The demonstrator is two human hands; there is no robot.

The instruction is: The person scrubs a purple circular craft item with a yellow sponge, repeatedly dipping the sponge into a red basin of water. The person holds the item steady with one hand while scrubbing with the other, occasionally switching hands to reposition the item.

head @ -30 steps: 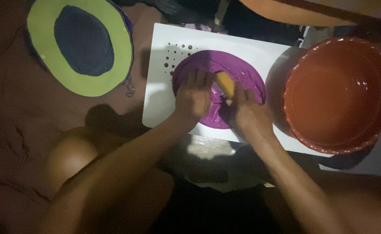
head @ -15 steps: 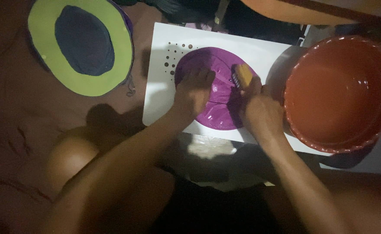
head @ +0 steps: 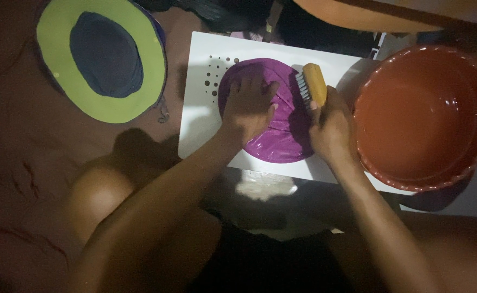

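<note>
Pressing flat on a purple cloth (head: 282,138), the left hand (head: 249,106) lies with its fingers spread wide and the palm down, covering the cloth's left half, while the right hand (head: 331,127) is wrapped tight around a scrubbing brush (head: 312,84) with a yellow-tan back and pale bristles that face left, toward the left hand, and meet the cloth's upper right part. The cloth is spread out round and glossy on a white board (head: 200,116) that has a cluster of small dark dots near its upper left corner — the board lies on the dark floor in front of the person's knees. Just beside the right hand, touching or overlapping the board's right end, stands a big red-brown basin (head: 466,157) with a scalloped rim; it hems in the brush hand on that side. A dab of white foam (head: 263,184) sits just below the board's near edge, between the forearms. Well apart to the left lies a round piece of lime-green fabric (head: 81,89) with a dark blue oval in its middle. The person's bare left knee (head: 94,195) fills the dim lower left — the rest of the room there is too dark to tell
</note>
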